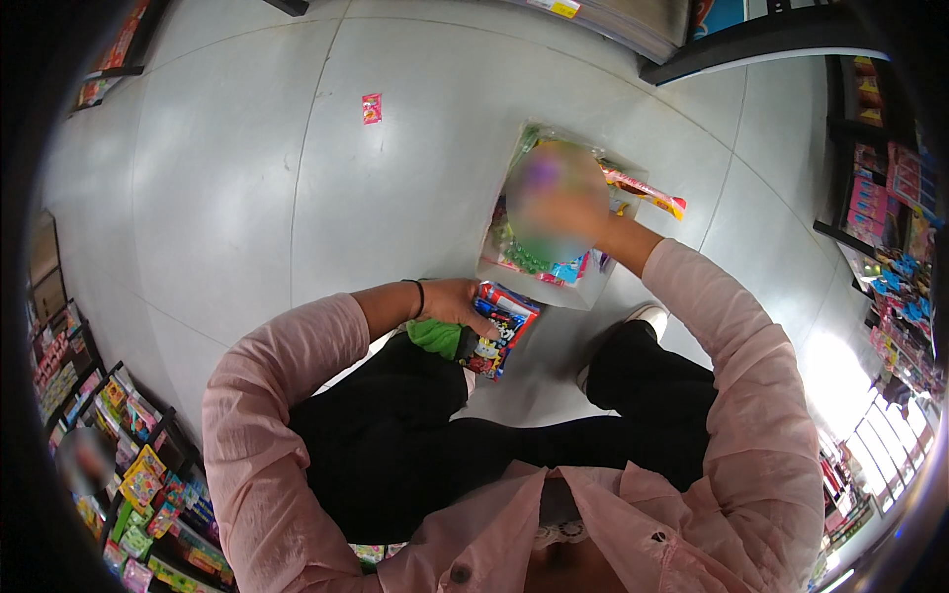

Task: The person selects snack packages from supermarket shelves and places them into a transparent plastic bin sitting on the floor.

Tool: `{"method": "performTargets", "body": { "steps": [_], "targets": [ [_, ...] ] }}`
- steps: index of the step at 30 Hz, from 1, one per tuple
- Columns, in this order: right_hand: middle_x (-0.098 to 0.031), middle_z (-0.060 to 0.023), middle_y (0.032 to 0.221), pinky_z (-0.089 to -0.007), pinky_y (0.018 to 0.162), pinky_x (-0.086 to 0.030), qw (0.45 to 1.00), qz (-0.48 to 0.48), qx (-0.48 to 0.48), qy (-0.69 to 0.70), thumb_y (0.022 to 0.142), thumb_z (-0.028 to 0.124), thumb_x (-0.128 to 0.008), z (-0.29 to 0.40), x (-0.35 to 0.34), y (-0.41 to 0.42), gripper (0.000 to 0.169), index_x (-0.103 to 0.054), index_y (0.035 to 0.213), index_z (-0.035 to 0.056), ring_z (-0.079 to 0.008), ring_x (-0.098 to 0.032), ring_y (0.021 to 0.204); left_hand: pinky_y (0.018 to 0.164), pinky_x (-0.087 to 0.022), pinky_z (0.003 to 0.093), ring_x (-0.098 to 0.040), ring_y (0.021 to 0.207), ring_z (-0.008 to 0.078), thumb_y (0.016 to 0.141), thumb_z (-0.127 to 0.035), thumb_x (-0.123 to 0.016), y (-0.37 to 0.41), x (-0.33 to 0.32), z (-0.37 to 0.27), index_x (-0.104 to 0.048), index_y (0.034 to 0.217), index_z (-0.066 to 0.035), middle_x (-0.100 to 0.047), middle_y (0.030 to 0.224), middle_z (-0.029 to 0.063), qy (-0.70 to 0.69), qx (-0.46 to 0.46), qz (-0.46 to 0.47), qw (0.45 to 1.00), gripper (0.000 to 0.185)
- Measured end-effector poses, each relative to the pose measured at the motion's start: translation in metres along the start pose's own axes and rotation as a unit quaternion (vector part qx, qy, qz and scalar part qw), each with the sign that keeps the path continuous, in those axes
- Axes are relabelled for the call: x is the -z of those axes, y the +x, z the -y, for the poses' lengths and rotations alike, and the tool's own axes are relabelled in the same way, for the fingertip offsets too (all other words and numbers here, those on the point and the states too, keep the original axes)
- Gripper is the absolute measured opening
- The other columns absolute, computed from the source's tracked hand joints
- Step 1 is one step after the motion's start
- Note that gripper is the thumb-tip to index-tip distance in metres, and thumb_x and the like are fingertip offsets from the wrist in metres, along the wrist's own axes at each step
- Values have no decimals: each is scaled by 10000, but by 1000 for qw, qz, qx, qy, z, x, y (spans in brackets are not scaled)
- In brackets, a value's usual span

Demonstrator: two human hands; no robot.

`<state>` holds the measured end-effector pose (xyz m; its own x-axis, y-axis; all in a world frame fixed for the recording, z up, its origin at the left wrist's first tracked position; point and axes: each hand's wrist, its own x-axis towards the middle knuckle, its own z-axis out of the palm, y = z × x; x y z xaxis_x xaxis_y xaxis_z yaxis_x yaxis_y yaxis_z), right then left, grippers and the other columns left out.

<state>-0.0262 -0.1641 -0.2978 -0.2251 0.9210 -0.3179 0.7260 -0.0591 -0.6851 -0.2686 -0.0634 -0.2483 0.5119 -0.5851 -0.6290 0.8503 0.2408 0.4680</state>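
My left hand [458, 302] holds a blue and red printed packet [498, 335] together with a bunched green cloth [436, 337], just above my knee. An open white box [567, 295] stands on the floor before me, filled with small packaged goods. Among them are green beads [525, 256], a blue and pink packet [569, 273] and a long pink and yellow wrapped stick [646, 191] that juts over the box's right side. My right hand [574, 215] is over the box; a blurred patch covers most of it, so its fingers and anything in them cannot be made out.
A small pink packet [372, 109] lies on the grey tiled floor. Shelves with colourful packets [142, 474] stand at the lower left, and racks with hanging goods [901, 274] line the right. The base of a shelf unit [623, 30] runs along the top. My shoe [649, 319] is near the box.
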Motion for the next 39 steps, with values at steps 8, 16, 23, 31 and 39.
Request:
{"method": "performTargets", "body": {
  "steps": [8,16,23,31,39],
  "targets": [
    [-426,-238,1151,-423,915,-389,976,-134,-173,-7,761,96,-626,25,-19,-23,491,-396,1163,-66,-379,-449,1065,955,-378,294,-487,1082,143,664,-169,-801,1,0,2,-327,1293,-46,-548,1165,50,0,-65,-27,998,797],
    [-354,-323,1196,-457,949,-344,921,-193,-306,-147,720,29,-532,-10,-5,-16,490,-351,1140,-144,-423,-401,1077,990,-341,286,-470,1131,164,651,-179,-811,-24,21,-30,52,1401,17,-516,1225,88,-23,-78,-116,990,1161],
    [-405,-320,1134,-497,921,-357,949,-102,-226,-194,697,30,-525,-7,7,-6,414,-407,1054,-143,-411,-439,1025,1012,-310,285,-445,1179,190,635,-212,-825,-19,25,-28,52,1403,18,-486,1272,118,9,-68,-132,989,1189],
    [-488,-252,1184,-463,900,-423,897,-52,-310,-311,827,167,-476,-31,27,-10,485,-348,1236,-60,-388,-492,1097,1017,-306,291,-441,1184,190,640,-211,-821,-24,21,-37,55,1403,18,-492,1267,117,-9,-72,-126,989,1184],
    [-464,-317,1183,-401,929,-405,950,-114,-286,62,745,221,-563,20,61,-13,674,-291,1269,-104,-382,-491,1107,1012,-314,291,-440,1178,189,663,-184,-806,-22,24,-31,37,1411,0,-466,1289,125,0,-58,-126,990,1141]
  ]
}}
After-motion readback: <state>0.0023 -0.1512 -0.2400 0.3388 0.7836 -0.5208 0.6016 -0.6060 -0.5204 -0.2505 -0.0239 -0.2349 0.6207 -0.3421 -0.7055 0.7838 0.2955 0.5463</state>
